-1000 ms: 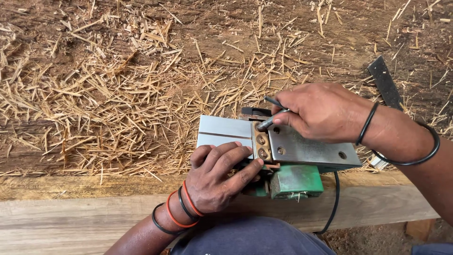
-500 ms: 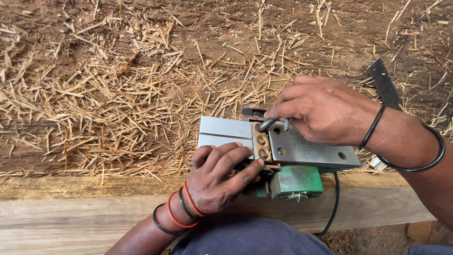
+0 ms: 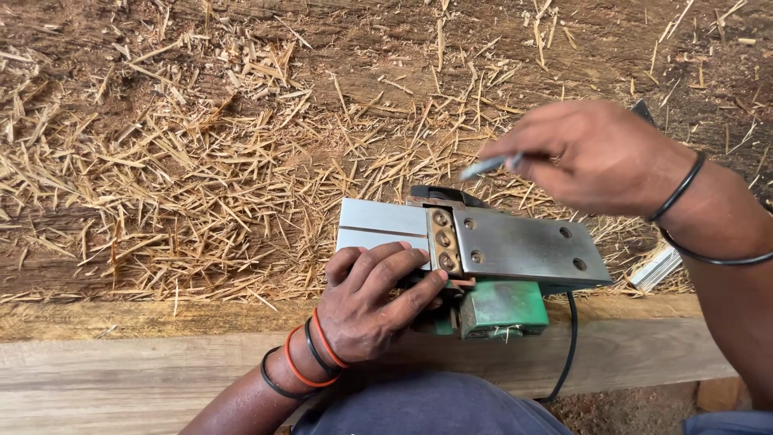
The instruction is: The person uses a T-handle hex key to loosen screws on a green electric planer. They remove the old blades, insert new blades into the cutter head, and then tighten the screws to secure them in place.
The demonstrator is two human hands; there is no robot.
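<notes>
Electric hand planer [image 3: 483, 266] lies upside down, metal sole plate facing up, resting on the far edge of a pale wooden plank [image 3: 145, 362] that runs across the lower frame. Green motor housing points toward the person; black power cord [image 3: 570, 346] drops from the housing over the plank's near edge. Blade drum section with three bolt heads [image 3: 444, 239] sits between the lighter front shoe and the darker rear sole.

Left hand [image 3: 374, 302]: fingers curled and pressed around the near side of the planer, fingertips on the front shoe just beside the bolt heads, thumb toward the green housing. Grip closed on the tool body. Orange and black bands on the wrist.

Right hand [image 3: 592, 157]: raised above the rear sole, not touching the planer. Thumb and fingers pinch a slim grey metal tool [image 3: 485, 166], tip pointing left; blurred, exact kind cannot be told. Black bands on this wrist.

Ground beyond the plank: brown earth covered with straw-coloured wood shavings [image 3: 185, 177]. A pale ribbed metal piece [image 3: 659, 267] lies just right of the planer, partly under the right forearm.
</notes>
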